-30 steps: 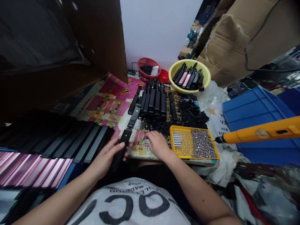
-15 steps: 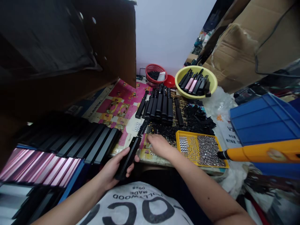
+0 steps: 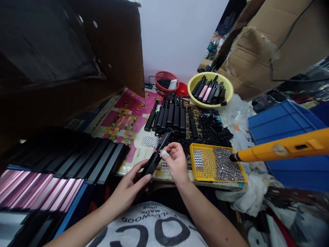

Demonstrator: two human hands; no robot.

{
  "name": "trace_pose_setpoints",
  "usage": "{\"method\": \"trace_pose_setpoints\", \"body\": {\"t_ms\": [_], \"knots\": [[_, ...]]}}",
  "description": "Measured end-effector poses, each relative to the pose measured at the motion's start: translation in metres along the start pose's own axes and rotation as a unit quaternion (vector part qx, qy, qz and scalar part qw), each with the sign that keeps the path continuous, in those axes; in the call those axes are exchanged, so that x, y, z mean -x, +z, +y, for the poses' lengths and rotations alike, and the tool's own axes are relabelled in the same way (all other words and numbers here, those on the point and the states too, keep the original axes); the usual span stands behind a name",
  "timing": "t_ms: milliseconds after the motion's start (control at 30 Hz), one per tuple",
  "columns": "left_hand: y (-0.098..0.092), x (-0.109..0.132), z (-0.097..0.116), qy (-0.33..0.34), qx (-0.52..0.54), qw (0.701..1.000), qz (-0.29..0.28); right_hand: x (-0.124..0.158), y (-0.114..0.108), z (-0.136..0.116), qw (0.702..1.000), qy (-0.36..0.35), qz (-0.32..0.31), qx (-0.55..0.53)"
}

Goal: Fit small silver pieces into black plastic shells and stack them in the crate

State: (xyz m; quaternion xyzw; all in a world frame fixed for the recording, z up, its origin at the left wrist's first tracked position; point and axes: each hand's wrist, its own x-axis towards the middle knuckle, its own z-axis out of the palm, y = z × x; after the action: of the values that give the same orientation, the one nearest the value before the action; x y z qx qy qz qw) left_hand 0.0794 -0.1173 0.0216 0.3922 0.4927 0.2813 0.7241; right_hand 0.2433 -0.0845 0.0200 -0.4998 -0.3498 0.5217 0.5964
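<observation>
My left hand (image 3: 133, 181) is wrapped round a long black handle-shaped part (image 3: 151, 164), which tilts up and away from me. A narrower black arm (image 3: 164, 139) extends from its far end. At the joint between them, my right hand (image 3: 177, 164) has its thumb and fingertips pinched together; anything held there is too small to make out. A white wrap covers one fingertip of that hand. Just beyond lie small silvery pieces in a block (image 3: 151, 141), and more silvery pieces (image 3: 165, 166) lie below the right fingers.
Several similar black parts (image 3: 171, 115) lie behind my hands. A yellow tray (image 3: 194, 176) of small metal pieces is at the right, under an orange tool (image 3: 280, 145). Behind stand a yellow bowl (image 3: 191, 94) and red basket (image 3: 157, 82). Black and pink bars (image 3: 59, 192) lie left.
My right hand has lifted from the small pieces on the table to the joint of the black part. The left hand still holds that part. The view has shifted slightly.
</observation>
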Motion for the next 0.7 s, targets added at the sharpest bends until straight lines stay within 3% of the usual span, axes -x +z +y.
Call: {"method": "trace_pose_setpoints", "body": {"t_ms": [133, 233, 567, 700], "knots": [[-0.001, -0.001, -0.004, 0.087, -0.125, 0.987, 0.046, 0.004, -0.001, 0.001, 0.999, -0.013, 0.006, 0.042], [-0.003, 0.000, -0.004, 0.153, -0.197, 0.967, 0.058, 0.007, -0.003, 0.004, 1.000, -0.011, 0.018, 0.005], [-0.001, 0.003, -0.003, 0.163, -0.225, 0.959, 0.056, 0.004, -0.011, 0.002, 1.000, -0.006, 0.015, -0.013], [-0.003, 0.003, -0.005, 0.183, -0.259, 0.948, 0.037, 0.000, -0.016, 0.005, 0.991, 0.081, -0.079, -0.064]]}}
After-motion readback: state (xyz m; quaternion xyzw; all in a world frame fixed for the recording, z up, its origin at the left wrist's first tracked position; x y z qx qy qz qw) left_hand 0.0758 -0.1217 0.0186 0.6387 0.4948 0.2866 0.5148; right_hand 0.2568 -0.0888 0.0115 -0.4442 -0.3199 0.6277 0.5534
